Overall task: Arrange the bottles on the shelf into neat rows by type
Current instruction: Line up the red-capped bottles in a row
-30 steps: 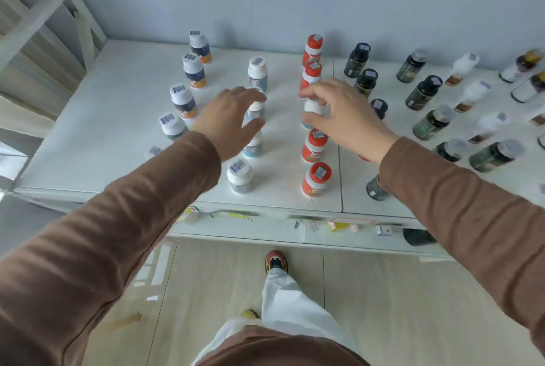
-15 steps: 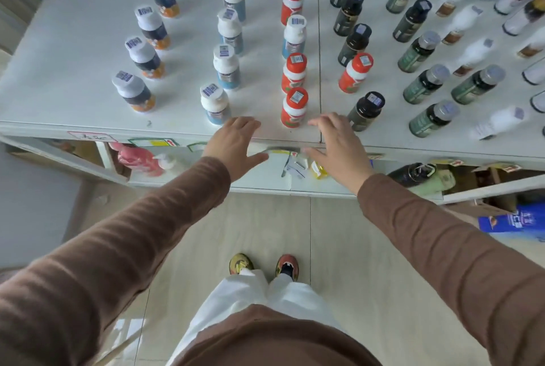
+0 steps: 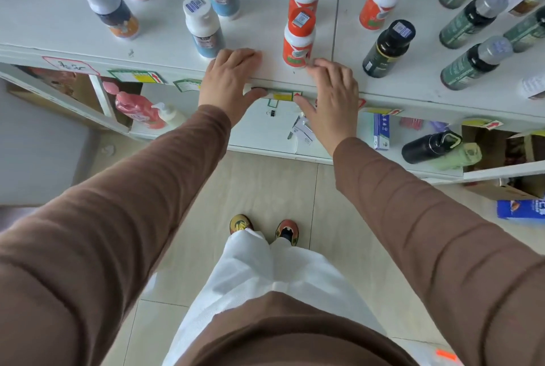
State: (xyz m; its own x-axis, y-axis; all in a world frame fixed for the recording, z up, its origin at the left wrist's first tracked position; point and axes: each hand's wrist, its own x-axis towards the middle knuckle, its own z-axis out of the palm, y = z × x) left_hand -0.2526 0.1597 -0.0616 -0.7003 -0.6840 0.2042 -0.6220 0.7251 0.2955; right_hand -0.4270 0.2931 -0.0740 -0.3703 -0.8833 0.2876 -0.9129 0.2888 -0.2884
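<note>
On the shelf [image 3: 59, 26] edge, both hands flat (holding nothing), left hand [image 3: 228, 79], right hand [image 3: 330, 94] seemingly touching upright orange bottle [image 3: 298, 41].

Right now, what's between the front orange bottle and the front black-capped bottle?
Head view: only bare shelf with a panel seam between the orange bottle and black-capped bottle. The right hand sits nearer, at the edge.

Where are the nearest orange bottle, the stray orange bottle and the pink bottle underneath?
nearest orange bottle [image 3: 298, 41]: head view, on its white upper body.
stray orange bottle [image 3: 380, 3]: head view, on its body, beside black bottles.
pink bottle [image 3: 132, 106]: head view, on its side.
</note>
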